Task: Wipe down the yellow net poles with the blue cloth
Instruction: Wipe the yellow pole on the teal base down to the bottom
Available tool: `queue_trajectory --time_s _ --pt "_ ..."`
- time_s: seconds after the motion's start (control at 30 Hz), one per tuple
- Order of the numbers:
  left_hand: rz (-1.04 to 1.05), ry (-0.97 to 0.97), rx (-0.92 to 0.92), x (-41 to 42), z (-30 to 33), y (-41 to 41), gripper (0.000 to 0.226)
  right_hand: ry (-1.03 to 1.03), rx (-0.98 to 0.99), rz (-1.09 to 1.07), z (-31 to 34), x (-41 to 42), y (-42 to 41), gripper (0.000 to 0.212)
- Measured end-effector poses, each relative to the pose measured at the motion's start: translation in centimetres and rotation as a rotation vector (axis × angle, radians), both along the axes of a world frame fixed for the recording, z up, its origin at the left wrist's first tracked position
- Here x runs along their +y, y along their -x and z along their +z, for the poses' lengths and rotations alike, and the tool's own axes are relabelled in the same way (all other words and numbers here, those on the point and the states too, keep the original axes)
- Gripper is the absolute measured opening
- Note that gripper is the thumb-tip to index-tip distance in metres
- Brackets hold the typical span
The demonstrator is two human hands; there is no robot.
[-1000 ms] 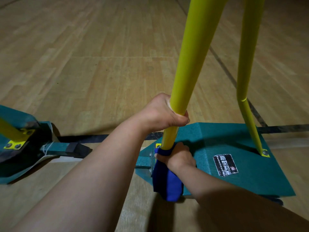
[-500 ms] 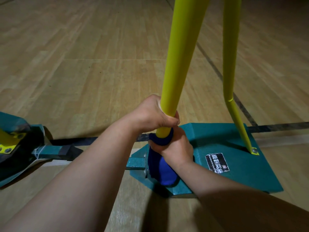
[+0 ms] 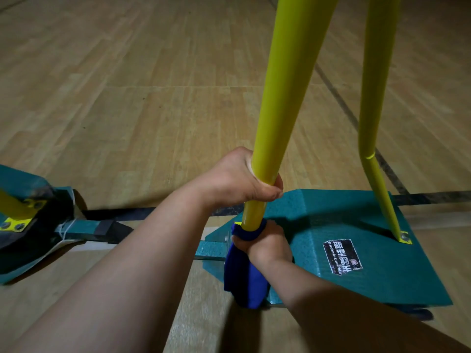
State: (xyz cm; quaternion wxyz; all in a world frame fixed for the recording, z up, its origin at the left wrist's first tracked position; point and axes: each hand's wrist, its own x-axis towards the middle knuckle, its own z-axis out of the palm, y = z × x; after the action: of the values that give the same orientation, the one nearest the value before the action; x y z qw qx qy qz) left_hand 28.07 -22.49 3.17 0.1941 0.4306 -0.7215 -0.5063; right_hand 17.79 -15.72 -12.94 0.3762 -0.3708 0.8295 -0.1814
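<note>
Gripping the main yellow pole [image 3: 285,98] at centre frame, the left hand [image 3: 237,179] has its fingers curled right round the tube, steadying it. Just below, the right hand [image 3: 265,244] is wrapped around the blue cloth [image 3: 242,276], which is bunched round the foot of that same pole where it meets the green base [image 3: 369,276]; the loose end of the cloth hangs down over the base's front edge. A thinner yellow brace pole [image 3: 369,98] runs down the right side of the frame to a bolt on the base, and it looks untouched so far. Biggest risk I'd guess: the dangling tail drags over the wooden floor [image 3: 127,98] and picks up grit, then smears it back up the pole. Also, the two hands sit close together, so an upward stroke could jam the cloth into the left hand unless that hand shifts. There's another base with a yellow pole stub [image 3: 12,205] at far left.
</note>
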Motion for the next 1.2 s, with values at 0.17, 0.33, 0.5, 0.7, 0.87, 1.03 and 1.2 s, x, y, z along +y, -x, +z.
queue_trajectory --time_s 0.17,0.33,0.5,0.7,0.87,1.03,1.2 --pt "-0.001 -0.021 0.026 0.2 -1.0 -0.3 0.021 -0.121 -0.103 -0.053 -0.2 -0.1 -0.4 0.054" --pt "-0.059 -0.055 -0.228 -0.1 -4.0 -2.4 0.043 -0.122 -0.198 -0.225 -0.8 0.5 -1.8 0.042" --pt "0.309 -0.154 -0.138 -2.5 -5.5 -6.9 0.031 -0.039 -0.541 -0.397 -0.8 1.1 -5.0 0.046" --pt "0.817 -0.228 -0.042 -2.3 -7.0 -11.6 0.026 0.062 -0.667 -0.275 3.2 -0.8 -9.3 0.034" --pt "1.019 -0.414 -0.017 3.0 -5.8 -13.2 0.03 0.026 -0.603 -0.145 8.6 -1.1 -11.3 0.045" --pt "0.895 -0.408 -0.048 5.7 2.2 -13.9 0.057 0.026 -0.56 -0.01 16.2 -0.5 -12.2 0.05" --pt "0.715 -0.363 0.059 5.9 12.4 -15.9 0.054 0.052 -0.615 0.126 25.9 -1.1 -13.0 0.053"
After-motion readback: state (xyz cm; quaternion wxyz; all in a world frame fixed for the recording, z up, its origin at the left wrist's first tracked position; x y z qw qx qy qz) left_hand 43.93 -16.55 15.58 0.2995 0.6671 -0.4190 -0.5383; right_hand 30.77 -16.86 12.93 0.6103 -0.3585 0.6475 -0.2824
